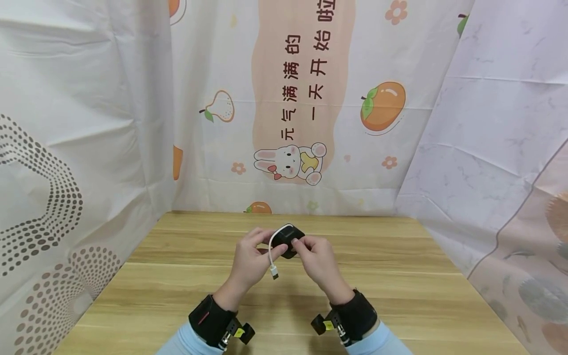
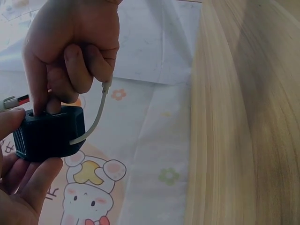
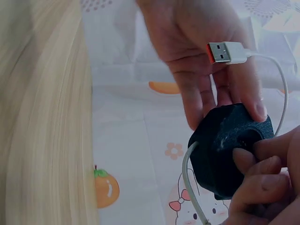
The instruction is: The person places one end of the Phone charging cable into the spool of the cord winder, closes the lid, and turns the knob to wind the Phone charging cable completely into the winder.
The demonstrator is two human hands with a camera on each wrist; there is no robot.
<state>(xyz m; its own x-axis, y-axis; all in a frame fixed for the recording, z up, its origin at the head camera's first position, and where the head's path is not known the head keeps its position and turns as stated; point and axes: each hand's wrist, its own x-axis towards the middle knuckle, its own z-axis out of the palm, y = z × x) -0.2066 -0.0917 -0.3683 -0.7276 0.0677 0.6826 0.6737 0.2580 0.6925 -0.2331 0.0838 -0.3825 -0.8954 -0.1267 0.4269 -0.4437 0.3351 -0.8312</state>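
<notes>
My left hand (image 1: 249,256) holds a small black faceted block (image 1: 290,234) above the table, thumb on one side and fingers on the other. A white USB cable (image 2: 96,122) comes out of the block. Its USB-A plug (image 3: 229,52), with an orange-red edge, lies over the left hand. My right hand (image 1: 320,261) has thumb and forefinger at a round hollow in the block's face; the fingertips partly hide what they pinch there. A white cable end shows beside the right hand's curled outer fingers in the left wrist view.
Beneath the hands is a wood-grain table (image 1: 377,286). A printed cloth (image 1: 213,162) with a rabbit and fruit hangs behind it, with pale cloths at the left and right sides. Both wrists wear black straps (image 1: 355,315) with small cameras.
</notes>
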